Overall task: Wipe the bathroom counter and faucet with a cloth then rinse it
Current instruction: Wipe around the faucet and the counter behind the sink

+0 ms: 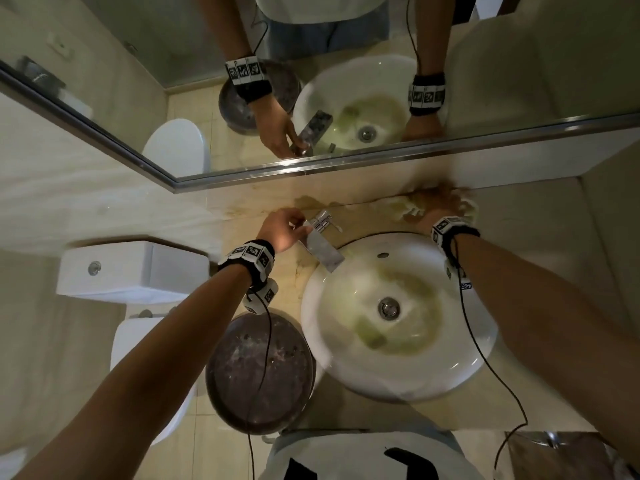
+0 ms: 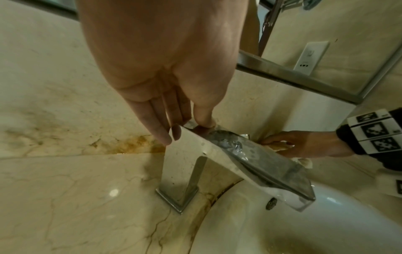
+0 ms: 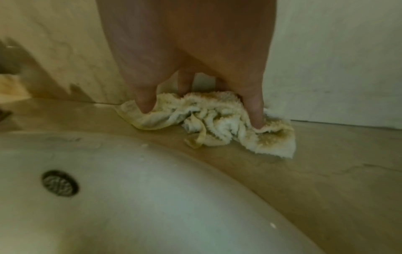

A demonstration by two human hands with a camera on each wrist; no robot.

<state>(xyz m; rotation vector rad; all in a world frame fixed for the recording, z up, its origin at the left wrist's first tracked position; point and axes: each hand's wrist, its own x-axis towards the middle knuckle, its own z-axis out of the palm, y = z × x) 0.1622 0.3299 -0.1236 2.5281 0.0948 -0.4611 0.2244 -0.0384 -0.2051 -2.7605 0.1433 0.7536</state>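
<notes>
From the head view, the left hand point(image 1: 282, 228) rests on the back top of the shiny faucet point(image 1: 320, 244), with its fingers straight. The right hand point(image 1: 441, 202) presses a cream cloth point(image 1: 410, 209) flat on the counter point(image 1: 540, 216), far back by the wall, just under the mirror point(image 1: 311, 109). The hand looks blurry here. The round white sink point(image 1: 398, 317) sits between the two arms. A dark round bowl point(image 1: 259, 372) stands at the left of the sink, touching its rim. A white toilet point(image 1: 138, 271) is farther left, lower down. The counter has open room to the right of the cloth.

From the left wrist view, the left hand's fingertips point(image 2: 165, 137) and thumb touch the top edge of the faucet point(image 2: 185, 165); they are not curled around it. Brown stains mark the counter point(image 2: 65, 180) behind the faucet. The right hand point(image 2: 304, 144) lies on the cloth point(image 2: 280, 146) past the spout.

From the right wrist view, the right hand's fingers point(image 3: 145, 101) are spread and push down on the crumpled, stained cloth point(image 3: 217, 120). The cloth lies in the corner where the counter point(image 3: 326, 180) meets the wall. The sink point(image 3: 130, 197) rim curves close in front of it.
</notes>
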